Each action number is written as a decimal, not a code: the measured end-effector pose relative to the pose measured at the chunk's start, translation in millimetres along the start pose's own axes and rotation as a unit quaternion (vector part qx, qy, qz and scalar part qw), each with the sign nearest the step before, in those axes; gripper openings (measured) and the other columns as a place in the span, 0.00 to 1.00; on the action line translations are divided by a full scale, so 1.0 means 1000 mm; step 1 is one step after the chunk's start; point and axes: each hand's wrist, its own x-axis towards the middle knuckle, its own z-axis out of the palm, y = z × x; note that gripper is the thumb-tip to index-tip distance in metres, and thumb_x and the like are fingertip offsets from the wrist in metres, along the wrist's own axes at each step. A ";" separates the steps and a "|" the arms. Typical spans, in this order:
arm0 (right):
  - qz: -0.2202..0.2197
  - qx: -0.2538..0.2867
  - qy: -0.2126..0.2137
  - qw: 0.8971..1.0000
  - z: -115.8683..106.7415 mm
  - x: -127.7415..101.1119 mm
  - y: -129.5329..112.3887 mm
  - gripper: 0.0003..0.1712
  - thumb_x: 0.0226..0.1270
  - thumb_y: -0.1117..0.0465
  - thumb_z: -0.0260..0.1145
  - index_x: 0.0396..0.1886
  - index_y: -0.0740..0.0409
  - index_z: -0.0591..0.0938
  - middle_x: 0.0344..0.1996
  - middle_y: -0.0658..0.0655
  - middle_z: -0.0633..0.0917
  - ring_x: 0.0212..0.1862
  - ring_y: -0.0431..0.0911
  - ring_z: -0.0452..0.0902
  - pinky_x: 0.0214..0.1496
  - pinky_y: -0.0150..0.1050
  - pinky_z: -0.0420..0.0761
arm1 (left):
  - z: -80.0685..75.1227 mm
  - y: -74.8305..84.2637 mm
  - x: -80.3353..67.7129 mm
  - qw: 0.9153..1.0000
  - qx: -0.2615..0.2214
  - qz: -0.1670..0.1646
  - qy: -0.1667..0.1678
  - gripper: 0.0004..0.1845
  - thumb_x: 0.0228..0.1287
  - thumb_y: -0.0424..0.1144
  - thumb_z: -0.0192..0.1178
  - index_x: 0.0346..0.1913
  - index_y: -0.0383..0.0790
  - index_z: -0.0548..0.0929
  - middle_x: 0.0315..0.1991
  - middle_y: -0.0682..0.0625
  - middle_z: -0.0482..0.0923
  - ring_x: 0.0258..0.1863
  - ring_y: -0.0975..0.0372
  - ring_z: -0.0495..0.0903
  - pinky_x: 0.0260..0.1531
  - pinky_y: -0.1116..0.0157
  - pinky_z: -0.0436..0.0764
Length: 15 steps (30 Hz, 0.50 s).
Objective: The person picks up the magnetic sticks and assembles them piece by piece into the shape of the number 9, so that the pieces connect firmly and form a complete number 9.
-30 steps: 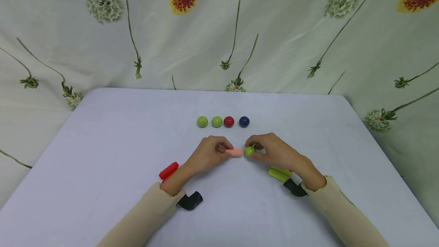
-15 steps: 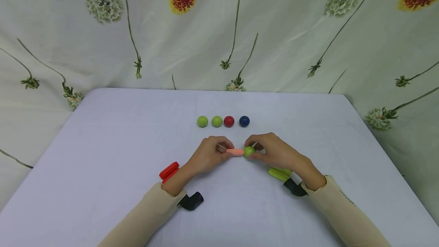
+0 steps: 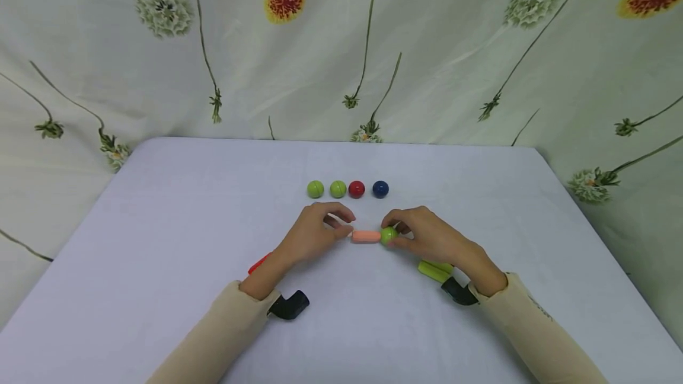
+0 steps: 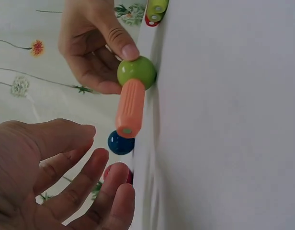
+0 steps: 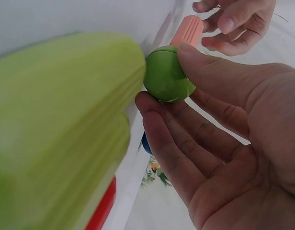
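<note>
My right hand pinches a glossy green ball between thumb and fingers, over the middle of the table. A short ribbed orange stick juts leftward from the ball, its near end against the ball's side. In the left wrist view the stick shows a small pale green spot in its free end. My left hand is just left of that end, thumb and fingers parted, holding nothing. The right wrist view shows the ball under my right thumb, partly covering the stick.
Two green balls, a red ball and a blue ball stand in a row behind the hands. Yellow-green sticks lie by my right forearm. A red stick is partly hidden by my left forearm.
The orange stick came up against the green ball. My left hand then let go of the stick and drew back leftward, its fingers spreading. My right hand has stayed in place.
</note>
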 end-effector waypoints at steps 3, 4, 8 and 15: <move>0.003 -0.004 -0.001 1.000 0.000 0.001 0.001 0.16 0.60 0.59 0.68 0.48 0.53 0.79 0.42 0.46 0.84 0.44 0.41 0.81 0.50 0.41 0.80 | -0.012 -0.002 0.005 1.000 0.008 -0.001 0.018 0.11 0.59 0.39 0.64 0.44 0.44 0.83 0.42 0.52 0.82 0.38 0.62 0.80 0.35 0.67 0.78; 0.004 -0.003 -0.001 1.000 0.000 0.001 0.001 0.16 0.60 0.59 0.68 0.48 0.52 0.79 0.42 0.46 0.84 0.44 0.41 0.81 0.50 0.40 0.80 | -0.017 -0.002 0.007 1.000 0.013 -0.002 0.025 0.11 0.59 0.39 0.63 0.45 0.44 0.82 0.43 0.51 0.81 0.38 0.61 0.80 0.34 0.67 0.78; 0.007 -0.001 -0.002 1.000 0.000 0.000 0.001 0.15 0.60 0.59 0.67 0.48 0.51 0.79 0.42 0.45 0.84 0.44 0.41 0.81 0.50 0.40 0.79 | -0.035 -0.004 0.015 0.998 0.035 -0.010 0.057 0.14 0.59 0.39 0.63 0.48 0.43 0.81 0.45 0.44 0.78 0.39 0.57 0.76 0.34 0.66 0.75; -0.002 0.002 0.004 1.000 0.001 -0.001 0.002 0.14 0.60 0.60 0.67 0.47 0.51 0.79 0.42 0.45 0.84 0.43 0.40 0.81 0.49 0.40 0.79 | -0.057 -0.020 0.028 0.995 0.058 -0.036 0.076 0.16 0.59 0.38 0.63 0.51 0.44 0.79 0.49 0.40 0.72 0.43 0.51 0.70 0.38 0.61 0.71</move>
